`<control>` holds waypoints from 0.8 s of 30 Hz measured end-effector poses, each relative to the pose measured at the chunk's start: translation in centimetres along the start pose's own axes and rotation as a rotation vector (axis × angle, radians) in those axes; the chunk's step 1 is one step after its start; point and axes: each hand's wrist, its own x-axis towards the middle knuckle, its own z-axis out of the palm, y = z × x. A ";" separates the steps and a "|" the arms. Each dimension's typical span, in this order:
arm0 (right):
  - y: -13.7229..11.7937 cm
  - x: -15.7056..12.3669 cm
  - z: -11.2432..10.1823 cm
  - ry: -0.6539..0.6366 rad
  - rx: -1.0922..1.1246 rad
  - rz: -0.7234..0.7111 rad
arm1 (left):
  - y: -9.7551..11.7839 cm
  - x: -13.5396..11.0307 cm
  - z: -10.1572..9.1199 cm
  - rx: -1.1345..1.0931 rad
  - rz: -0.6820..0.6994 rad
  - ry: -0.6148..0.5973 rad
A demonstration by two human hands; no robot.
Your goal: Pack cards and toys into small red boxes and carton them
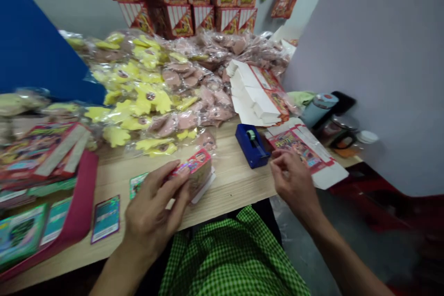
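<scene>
Left of the blue tape dispenser (250,145), the left hand (152,208) is closing around a red printed carton (199,169), hiding part of it. The right hand (293,182) is hovering half-curled and empty just right of the dispenser, over the surface (231,185) near its front edge; contact with the flat carton blank (301,148) is hard to make out.

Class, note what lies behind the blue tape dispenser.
Behind the blue tape dispenser lie folded red-printed cardboard boxes and clear bags of pink shapes; the tabletop directly behind its body is hidden.

Packing workshop: bagged goods (149,97), stacked printed cartons (183,0).
</scene>
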 end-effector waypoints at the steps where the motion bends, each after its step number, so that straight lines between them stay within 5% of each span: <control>1: -1.3 -0.5 0.0 -0.038 0.018 -0.083 | 0.3 0.0 0.0 -0.011 0.000 0.006; 4: -5.3 -1.9 1.1 -0.317 0.272 -0.167 | 0.9 0.1 0.0 -0.012 0.025 0.019; 9: -9.9 -2.4 5.1 -0.689 0.707 -0.010 | 0.9 -0.2 -0.1 -0.013 0.038 0.040; 15: -10.9 -1.8 8.3 -0.704 0.757 0.064 | 1.0 -0.5 0.0 -0.044 -0.043 0.106; 19: -10.5 -2.1 9.0 -0.659 0.754 0.065 | 0.9 -0.1 -0.5 -0.091 -0.009 0.012; 24: -10.3 -2.5 9.1 -0.600 0.752 0.047 | 0.5 1.3 -1.5 -0.288 -0.133 -0.105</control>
